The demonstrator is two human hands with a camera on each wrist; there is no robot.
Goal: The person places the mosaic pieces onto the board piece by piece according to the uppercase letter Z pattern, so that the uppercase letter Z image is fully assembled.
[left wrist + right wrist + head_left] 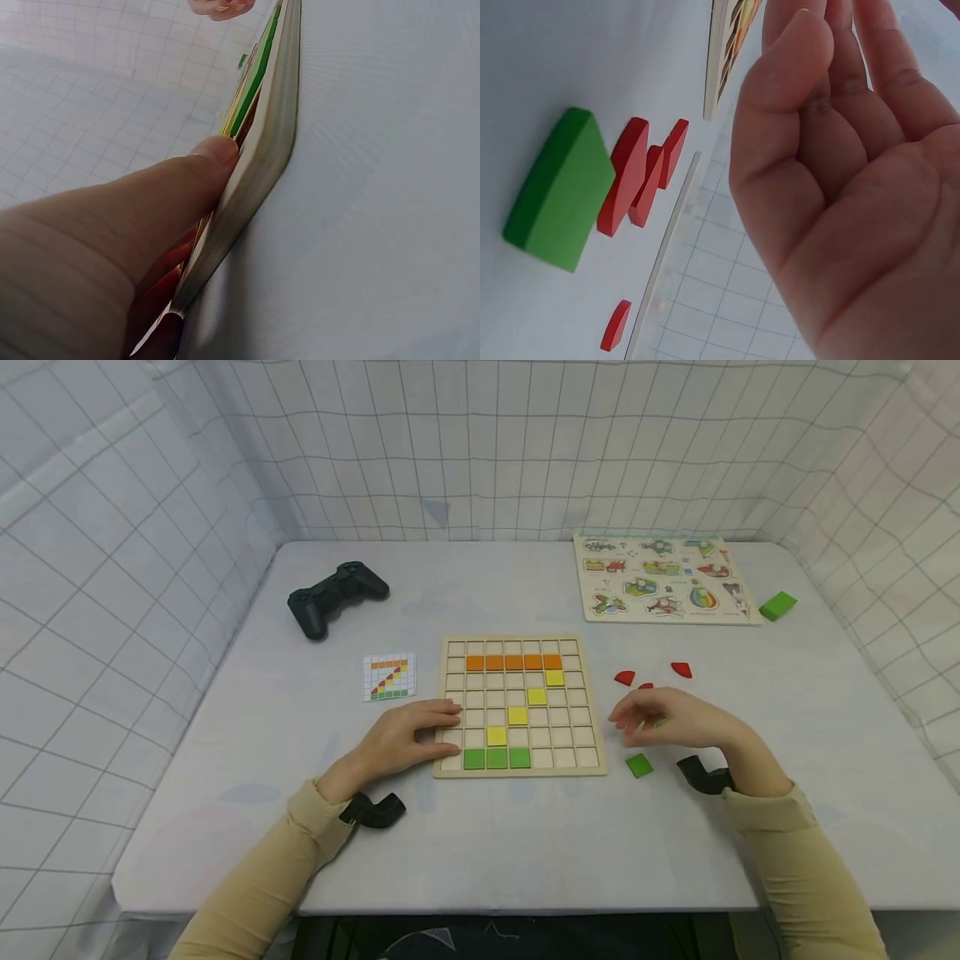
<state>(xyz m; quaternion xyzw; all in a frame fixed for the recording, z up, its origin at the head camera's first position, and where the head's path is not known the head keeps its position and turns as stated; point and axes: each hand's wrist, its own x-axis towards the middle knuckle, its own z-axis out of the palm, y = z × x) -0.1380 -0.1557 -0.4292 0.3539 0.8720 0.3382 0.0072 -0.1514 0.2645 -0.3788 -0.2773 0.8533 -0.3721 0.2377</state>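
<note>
The wooden grid board [562, 772] lies in front of me, with an orange row [513, 662], a diagonal of yellow tiles [517, 716] and three green tiles [497, 758] along the bottom. My left hand [397, 739] rests on the board's left side, fingers and thumb extended; the left wrist view has its thumb [217, 150] at the edge. To the right of the board hovers my right hand [675, 718], fingers loosely bent, nothing showing in its palm. A loose green tile [639, 766] lies before it. Under it, the right wrist view shows a green tile [562, 191] and red pieces [622, 180].
A small pattern card [389, 677] lies left of the board, with a black game controller [337, 597] behind it. At the back right are a picture puzzle board [667, 602] and a green block [777, 606]. Another red piece [681, 669] lies beyond my right hand.
</note>
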